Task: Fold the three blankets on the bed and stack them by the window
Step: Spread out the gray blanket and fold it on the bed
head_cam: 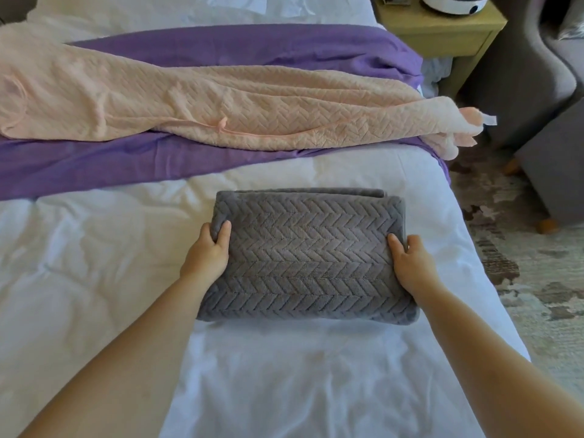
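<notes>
A grey blanket (308,254) with a herringbone texture lies folded into a thick rectangle on the white bed (94,263). My left hand (208,251) grips its left edge, thumb on top. My right hand (410,263) grips its right edge the same way. Beyond it a pink blanket (189,105) lies unfolded and rumpled across the bed, one corner hanging off the right side. Under the pink one a purple blanket (94,165) is spread flat across the bed's width.
A pale wooden nightstand (442,33) stands at the bed's far right with a white round device (455,3) on it. A grey armchair (537,74) and grey footstool (556,178) stand on the patterned rug (521,279) to the right.
</notes>
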Action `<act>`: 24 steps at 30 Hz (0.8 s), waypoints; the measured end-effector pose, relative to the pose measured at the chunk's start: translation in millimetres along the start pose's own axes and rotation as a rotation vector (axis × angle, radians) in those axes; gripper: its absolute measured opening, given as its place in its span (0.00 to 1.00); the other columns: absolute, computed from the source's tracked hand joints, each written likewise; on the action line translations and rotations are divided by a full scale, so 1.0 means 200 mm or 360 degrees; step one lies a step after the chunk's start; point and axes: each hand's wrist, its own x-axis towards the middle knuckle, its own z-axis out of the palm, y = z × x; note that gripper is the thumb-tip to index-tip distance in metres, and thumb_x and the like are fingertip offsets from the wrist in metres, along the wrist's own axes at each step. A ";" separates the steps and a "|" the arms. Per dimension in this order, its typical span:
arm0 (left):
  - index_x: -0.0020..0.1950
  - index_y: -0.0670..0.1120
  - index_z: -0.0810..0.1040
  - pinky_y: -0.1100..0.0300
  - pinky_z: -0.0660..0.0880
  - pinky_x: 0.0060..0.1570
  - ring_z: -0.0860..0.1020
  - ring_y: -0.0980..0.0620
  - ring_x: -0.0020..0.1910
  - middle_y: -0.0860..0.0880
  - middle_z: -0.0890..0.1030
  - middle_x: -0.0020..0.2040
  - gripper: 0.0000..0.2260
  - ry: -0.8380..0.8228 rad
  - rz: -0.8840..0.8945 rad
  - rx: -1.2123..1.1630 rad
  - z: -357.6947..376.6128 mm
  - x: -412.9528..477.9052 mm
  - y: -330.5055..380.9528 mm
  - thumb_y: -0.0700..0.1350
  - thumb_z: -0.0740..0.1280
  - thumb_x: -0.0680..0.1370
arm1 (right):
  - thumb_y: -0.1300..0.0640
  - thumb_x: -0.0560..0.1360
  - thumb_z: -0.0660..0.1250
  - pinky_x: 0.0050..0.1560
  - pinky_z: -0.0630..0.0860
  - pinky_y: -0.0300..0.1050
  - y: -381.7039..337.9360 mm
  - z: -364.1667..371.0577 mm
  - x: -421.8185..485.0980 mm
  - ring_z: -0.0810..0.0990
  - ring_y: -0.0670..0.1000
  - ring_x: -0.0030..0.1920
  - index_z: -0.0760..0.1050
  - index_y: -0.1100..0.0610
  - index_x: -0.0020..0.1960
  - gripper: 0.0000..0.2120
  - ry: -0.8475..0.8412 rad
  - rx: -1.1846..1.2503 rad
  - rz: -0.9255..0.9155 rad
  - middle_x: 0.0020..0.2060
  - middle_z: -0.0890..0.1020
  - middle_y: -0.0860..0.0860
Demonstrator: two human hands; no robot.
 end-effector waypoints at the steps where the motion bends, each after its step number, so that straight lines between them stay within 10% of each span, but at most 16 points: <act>1: 0.71 0.49 0.64 0.48 0.71 0.56 0.74 0.38 0.61 0.41 0.75 0.64 0.28 0.0009 -0.0035 0.0042 0.02 0.00 -0.01 0.65 0.50 0.79 | 0.42 0.80 0.55 0.36 0.64 0.48 0.00 0.01 0.00 0.71 0.52 0.38 0.66 0.59 0.48 0.18 -0.0010 -0.0027 0.0033 0.38 0.73 0.52; 7: 0.55 0.51 0.70 0.55 0.67 0.47 0.74 0.46 0.48 0.53 0.76 0.44 0.17 0.0321 0.0214 -0.0361 -0.01 -0.02 0.00 0.62 0.54 0.80 | 0.38 0.77 0.55 0.37 0.68 0.48 -0.05 -0.04 0.03 0.74 0.49 0.39 0.67 0.54 0.44 0.19 0.0177 0.0197 -0.0203 0.38 0.76 0.51; 15: 0.58 0.46 0.66 0.47 0.72 0.48 0.76 0.38 0.50 0.43 0.77 0.52 0.22 0.0315 -0.0077 0.0111 0.01 -0.01 0.04 0.64 0.55 0.78 | 0.36 0.77 0.53 0.48 0.71 0.53 -0.08 0.02 0.10 0.76 0.61 0.49 0.68 0.59 0.51 0.24 0.0021 -0.0283 0.0129 0.44 0.76 0.56; 19: 0.66 0.43 0.71 0.45 0.66 0.61 0.70 0.39 0.64 0.40 0.71 0.66 0.22 0.0944 0.0797 0.0449 -0.02 -0.08 0.11 0.54 0.64 0.77 | 0.37 0.76 0.55 0.61 0.67 0.55 -0.13 -0.02 0.03 0.70 0.61 0.63 0.63 0.53 0.66 0.26 0.0564 -0.0396 -0.0329 0.63 0.71 0.56; 24: 0.76 0.61 0.53 0.46 0.40 0.73 0.49 0.47 0.78 0.51 0.51 0.79 0.26 0.0301 0.1269 0.0972 0.13 -0.09 0.22 0.64 0.48 0.79 | 0.33 0.76 0.44 0.74 0.42 0.52 -0.31 0.18 -0.02 0.42 0.49 0.77 0.48 0.39 0.75 0.29 0.0167 -0.0889 -0.1078 0.78 0.48 0.44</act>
